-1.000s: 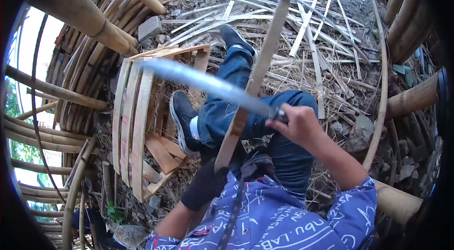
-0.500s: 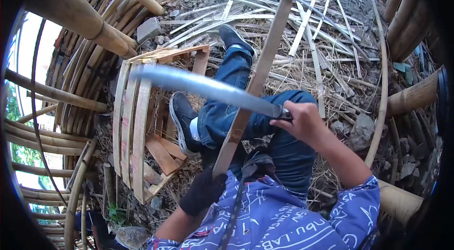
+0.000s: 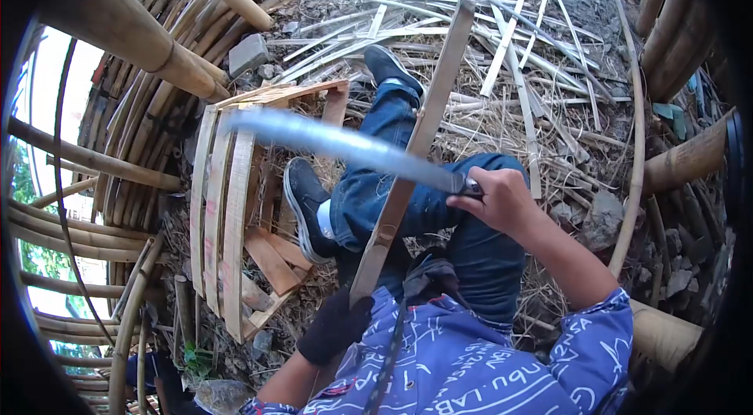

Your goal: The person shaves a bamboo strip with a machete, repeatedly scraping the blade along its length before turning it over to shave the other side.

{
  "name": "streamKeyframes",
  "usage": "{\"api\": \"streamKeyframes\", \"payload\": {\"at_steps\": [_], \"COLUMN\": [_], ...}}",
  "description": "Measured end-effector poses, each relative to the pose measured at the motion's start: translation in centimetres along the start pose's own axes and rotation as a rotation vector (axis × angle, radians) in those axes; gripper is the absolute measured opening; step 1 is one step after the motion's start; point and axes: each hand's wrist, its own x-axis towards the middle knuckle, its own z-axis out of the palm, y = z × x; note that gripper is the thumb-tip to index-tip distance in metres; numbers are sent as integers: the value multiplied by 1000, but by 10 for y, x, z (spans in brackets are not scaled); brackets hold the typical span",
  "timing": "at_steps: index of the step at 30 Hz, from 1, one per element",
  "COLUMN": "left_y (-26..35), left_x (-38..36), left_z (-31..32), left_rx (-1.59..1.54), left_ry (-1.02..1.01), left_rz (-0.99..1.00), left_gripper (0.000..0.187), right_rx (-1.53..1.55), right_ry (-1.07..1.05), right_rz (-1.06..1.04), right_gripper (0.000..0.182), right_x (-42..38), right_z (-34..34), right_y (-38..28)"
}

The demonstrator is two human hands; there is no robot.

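My right hand (image 3: pixel 502 197) is closed round the dark handle of a machete (image 3: pixel 333 143). The long blade, blurred toward its tip, points left and lies across a flat bamboo slat (image 3: pixel 435 101). My left hand (image 3: pixel 339 327), in a black glove, grips the near end of that slat by my waist. From there the slat slants up and away over my bent leg. Its far end is above the scattered strips on the ground.
A slatted wooden crate (image 3: pixel 234 211) lies left of my shoe (image 3: pixel 306 207). Pale split strips (image 3: pixel 514 62) litter the ground ahead. Bamboo poles (image 3: pixel 118 23) stand and lean at left, more at right. Rocks (image 3: pixel 602 219) lie by my right arm; a grey block (image 3: pixel 248 54) is near the crate.
The slat's far end has dropped a little and shifted left. The machete stays across it, with only a slight shift, and both hands keep their hold.
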Motion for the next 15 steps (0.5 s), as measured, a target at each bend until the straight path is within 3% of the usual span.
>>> {"api": "streamKeyframes", "payload": {"at_steps": [3, 4, 7, 8, 12, 15], "left_y": [0, 0, -25, -29, -20, -32], "left_x": [-4, -3, 5, 3, -2, -2], "left_z": [-3, -3, -5, -4, -5, -6], "left_rx": [-32, 34, 93, 18, -46, -79], "left_ry": [-38, -11, -37, -45, -28, -69], "left_rz": [-89, -51, 98, 86, -64, -46], "left_gripper": [12, 12, 12, 11, 10, 12], "right_rx": [-19, 41, 101, 21, 47, 63], "right_ry": [61, 68, 54, 45, 33, 38], "right_rz": [117, 259, 168, 36, 245, 233], "right_gripper": [60, 60, 58, 55, 50, 50], "right_x": [17, 24, 11, 5, 28, 14], "right_z": [0, -1, 2, 1, -12, 4], "right_y": [30, 36, 15, 12, 42, 39]}}
